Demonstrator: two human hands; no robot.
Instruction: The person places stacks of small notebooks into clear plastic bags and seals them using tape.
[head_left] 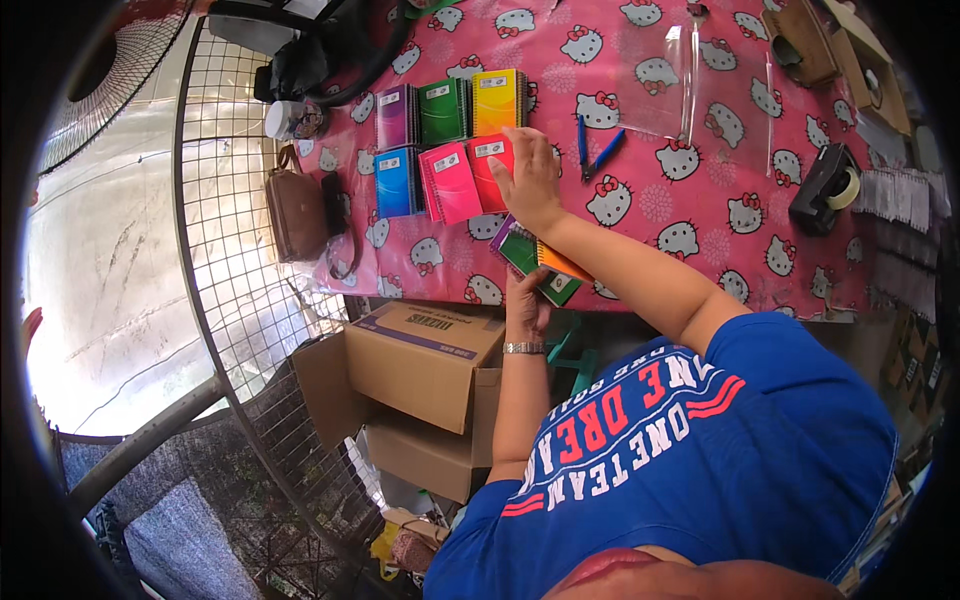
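Note:
Below the table's near edge, my left hand (528, 305) is closed around a few small spiral notebooks: a green notebook (560, 288), an orange notebook (562, 262) and a purple one partly covered. My right hand (532, 182) grips the right side of a red spiral notebook (488, 172), thumb across its cover; part of its grip is hidden. That notebook lies beside a pink notebook (455, 185), which rests on another pink one, and a blue notebook (396, 182). Behind this row lie a purple notebook (394, 115), a green notebook (440, 110) and a yellow notebook (497, 100).
Blue-handled pliers (598, 152) lie right of the notebooks on the pink patterned tablecloth (640, 235). A black tape dispenser (822, 190) stands far right. At left are a brown bag (296, 212) and a jar (285, 120). An open cardboard box (410, 360) stands below the table edge.

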